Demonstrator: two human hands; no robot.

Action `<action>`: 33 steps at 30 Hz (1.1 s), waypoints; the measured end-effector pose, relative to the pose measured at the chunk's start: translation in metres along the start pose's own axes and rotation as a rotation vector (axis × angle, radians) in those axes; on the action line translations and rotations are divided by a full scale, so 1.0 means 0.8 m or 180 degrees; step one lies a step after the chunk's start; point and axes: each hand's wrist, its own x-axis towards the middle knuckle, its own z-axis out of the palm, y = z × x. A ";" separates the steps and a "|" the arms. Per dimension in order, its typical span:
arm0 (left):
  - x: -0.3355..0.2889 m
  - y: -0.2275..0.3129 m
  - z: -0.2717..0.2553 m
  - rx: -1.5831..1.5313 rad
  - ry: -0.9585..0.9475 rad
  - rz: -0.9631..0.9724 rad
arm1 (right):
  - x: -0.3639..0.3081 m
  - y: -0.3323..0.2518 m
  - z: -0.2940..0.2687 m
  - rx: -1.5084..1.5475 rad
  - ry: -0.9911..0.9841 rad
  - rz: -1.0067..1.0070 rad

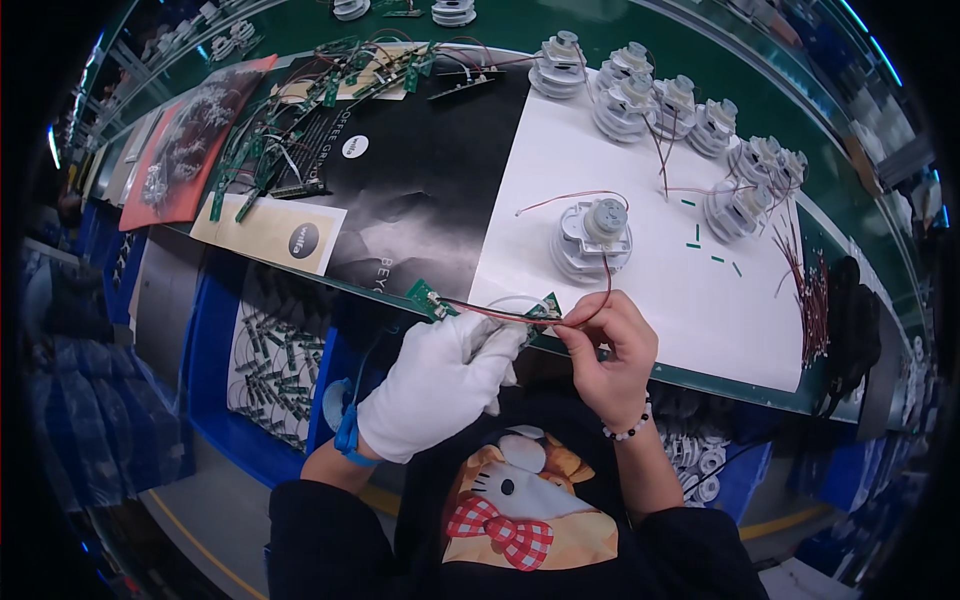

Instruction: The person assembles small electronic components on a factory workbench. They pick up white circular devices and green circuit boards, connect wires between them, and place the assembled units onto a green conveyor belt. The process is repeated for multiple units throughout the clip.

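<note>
My left hand (430, 375), in a white glove with a blue wrist strap, is closed around small green circuit boards. One green board (424, 297) sticks out past its left side, and another green board (546, 306) shows at its right. Red and black wires (480, 309) run across above the glove. My right hand (615, 360), bare with a beaded bracelet, pinches the red and black wire (608, 282) between thumb and forefinger. That wire leads up to a white motor unit (592, 243) with a round metal top, upright on the white sheet.
Several more motor units (675, 105) stand at the back right. Wired circuit boards (330, 95) lie heaped on black paper (420, 170) at left, beside an orange bag (190, 150). A bundle of wires (815, 310) lies far right. A blue bin (215, 400) with boards sits below the table edge.
</note>
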 end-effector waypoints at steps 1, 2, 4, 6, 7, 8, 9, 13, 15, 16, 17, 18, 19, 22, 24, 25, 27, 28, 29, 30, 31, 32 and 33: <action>0.000 0.001 0.002 -0.0068 0.0012 0.0002 | 0.000 -0.001 0.000 -0.0048 0.0010 -0.0021; -0.001 0.002 0.003 -0.0137 0.0023 0.0004 | 0.000 -0.001 -0.001 -0.0096 0.0000 -0.0054; 0.000 -0.003 0.006 -0.0149 0.0086 0.0107 | 0.001 -0.002 -0.003 -0.0196 -0.0011 -0.0131; 0.001 -0.009 0.008 -0.0069 0.0108 0.0208 | 0.002 0.000 -0.004 -0.0209 -0.0101 -0.0315; 0.001 -0.011 0.008 0.0018 0.0094 0.0257 | 0.003 0.001 -0.004 -0.0219 -0.0140 -0.0410; 0.001 -0.011 0.007 0.0106 0.0083 0.0305 | 0.005 0.001 -0.007 -0.0183 -0.0218 -0.0415; 0.001 -0.008 0.005 0.0146 0.0050 0.0287 | 0.007 0.002 -0.011 -0.0145 -0.0297 -0.0421; -0.001 -0.002 0.002 0.0308 -0.0007 0.0383 | 0.008 0.007 -0.016 0.0139 -0.0289 -0.0365; -0.001 -0.003 0.004 0.0462 0.0061 0.0676 | 0.007 0.006 -0.014 0.0156 -0.0165 -0.0338; 0.001 -0.008 0.006 0.0570 0.0122 0.0890 | 0.005 0.006 -0.012 0.0166 -0.0106 -0.0310; 0.001 -0.013 0.007 0.0679 0.0182 0.1104 | 0.003 0.006 -0.011 0.0177 -0.0059 -0.0305; 0.002 -0.016 0.008 0.0758 0.0216 0.1171 | 0.003 0.005 -0.009 0.0187 -0.0011 -0.0300; 0.002 -0.018 0.010 0.0830 0.0254 0.1239 | 0.002 0.005 -0.008 0.0192 0.0030 -0.0296; 0.002 -0.020 0.012 0.0889 0.0279 0.1424 | 0.000 0.008 -0.005 0.0166 0.0180 -0.0412; 0.002 -0.021 0.013 0.0951 0.0348 0.1552 | 0.000 0.008 -0.003 0.0185 0.0240 -0.0457; 0.003 -0.022 0.015 0.1020 0.0416 0.1626 | 0.000 0.009 -0.003 0.0189 0.0279 -0.0484; 0.004 -0.021 0.016 0.1137 0.0497 0.1714 | 0.000 0.010 -0.002 0.0238 0.0316 -0.0517; 0.004 -0.020 0.016 0.1187 0.0509 0.1733 | 0.000 0.011 -0.002 0.0262 0.0337 -0.0535; 0.005 -0.020 0.016 0.1237 0.0520 0.1751 | 0.000 0.011 -0.003 0.0221 0.0338 -0.0510; 0.006 -0.020 0.016 0.1203 0.0492 0.1744 | 0.000 0.011 -0.003 0.0179 0.0340 -0.0484; 0.006 -0.021 0.015 0.1172 0.0467 0.1738 | -0.001 0.010 -0.003 0.0141 0.0341 -0.0459; 0.006 -0.022 0.014 0.1141 0.0442 0.1731 | -0.001 0.009 -0.002 0.0109 0.0346 -0.0467; 0.007 -0.023 0.014 0.1175 0.0412 0.1761 | -0.001 0.008 -0.002 0.0077 0.0351 -0.0474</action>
